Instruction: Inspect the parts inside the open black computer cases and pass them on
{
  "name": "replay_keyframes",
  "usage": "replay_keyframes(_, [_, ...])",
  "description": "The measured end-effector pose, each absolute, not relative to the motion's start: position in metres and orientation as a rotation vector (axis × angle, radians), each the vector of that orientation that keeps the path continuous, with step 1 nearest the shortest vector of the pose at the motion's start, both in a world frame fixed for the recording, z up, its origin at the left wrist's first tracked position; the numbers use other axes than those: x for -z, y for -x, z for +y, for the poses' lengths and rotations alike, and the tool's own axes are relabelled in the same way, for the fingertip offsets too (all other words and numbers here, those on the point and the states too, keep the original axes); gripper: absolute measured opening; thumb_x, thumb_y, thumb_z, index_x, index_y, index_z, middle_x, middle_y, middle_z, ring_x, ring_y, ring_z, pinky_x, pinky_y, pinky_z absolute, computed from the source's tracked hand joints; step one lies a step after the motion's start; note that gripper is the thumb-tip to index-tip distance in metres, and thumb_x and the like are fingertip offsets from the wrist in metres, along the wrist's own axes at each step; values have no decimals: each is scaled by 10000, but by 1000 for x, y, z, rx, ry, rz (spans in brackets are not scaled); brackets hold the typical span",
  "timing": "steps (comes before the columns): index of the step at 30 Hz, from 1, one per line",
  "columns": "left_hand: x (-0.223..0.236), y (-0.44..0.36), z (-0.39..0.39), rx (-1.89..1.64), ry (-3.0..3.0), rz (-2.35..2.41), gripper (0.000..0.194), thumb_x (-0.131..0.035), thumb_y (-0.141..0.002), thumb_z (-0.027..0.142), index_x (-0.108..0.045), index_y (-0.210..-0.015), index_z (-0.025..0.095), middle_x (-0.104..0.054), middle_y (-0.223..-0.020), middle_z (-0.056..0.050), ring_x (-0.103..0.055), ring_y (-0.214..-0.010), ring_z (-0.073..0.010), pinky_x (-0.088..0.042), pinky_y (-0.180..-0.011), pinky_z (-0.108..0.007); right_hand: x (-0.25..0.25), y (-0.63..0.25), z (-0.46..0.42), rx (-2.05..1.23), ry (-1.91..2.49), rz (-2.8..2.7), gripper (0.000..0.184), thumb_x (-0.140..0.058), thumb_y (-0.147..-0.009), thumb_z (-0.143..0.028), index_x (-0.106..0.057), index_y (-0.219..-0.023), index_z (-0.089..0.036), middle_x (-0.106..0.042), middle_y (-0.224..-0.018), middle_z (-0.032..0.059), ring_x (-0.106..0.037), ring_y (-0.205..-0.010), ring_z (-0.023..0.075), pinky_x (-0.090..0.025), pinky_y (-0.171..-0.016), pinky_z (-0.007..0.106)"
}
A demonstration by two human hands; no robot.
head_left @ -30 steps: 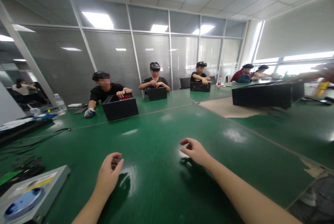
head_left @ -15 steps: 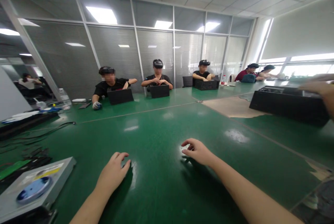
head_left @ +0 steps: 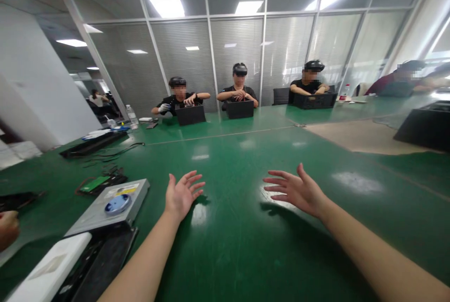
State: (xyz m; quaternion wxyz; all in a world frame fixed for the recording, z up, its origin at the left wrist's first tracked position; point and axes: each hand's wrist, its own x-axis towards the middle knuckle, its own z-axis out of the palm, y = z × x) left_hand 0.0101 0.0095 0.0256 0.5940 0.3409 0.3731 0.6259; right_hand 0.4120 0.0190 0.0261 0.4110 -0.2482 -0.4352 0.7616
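Hovering open left hand [head_left: 181, 194], silver drive [head_left: 110, 206] just left

Green table [head_left: 246, 245] with silver drive [head_left: 108, 206], black boxes [head_left: 190, 114], cables [head_left: 105, 154].

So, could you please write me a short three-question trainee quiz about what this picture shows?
1. True or false: the left hand and the right hand both hold nothing, fingers spread.
2. Which thing lies nearest the left hand? A) the grey disc drive B) a black box C) the water bottle
3. What colour is the table top?

Key: 1 true; 2 A; 3 green.
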Motion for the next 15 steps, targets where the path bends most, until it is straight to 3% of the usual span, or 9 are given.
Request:
replay_keyframes(7, [-21,-4,13,-1448,-918,943,832,-231,-849,813,-595,-1254,184,-603,-1331,-183,-650,-1105,-319,-566,-817,-458,-40,-416,16,-1909,522,-1012,930,-195,-823,-877,-448,-1409,-201,-469,-1477,199,-521,-1291,353,-393,-1040,553])
replay_keyframes(15, [-19,2,20,-1480,-928,1027,747,-286,-862,772,-610,-1203,192,-596,-1358,-155,-655,-1067,-295,-570,-737,-402,-49,-420,15,-1817,561,-1071,982,-121,-801,-895,-420,-1421,-194,-468,-1480,199,-522,-1294,342,-402,-1032,540])
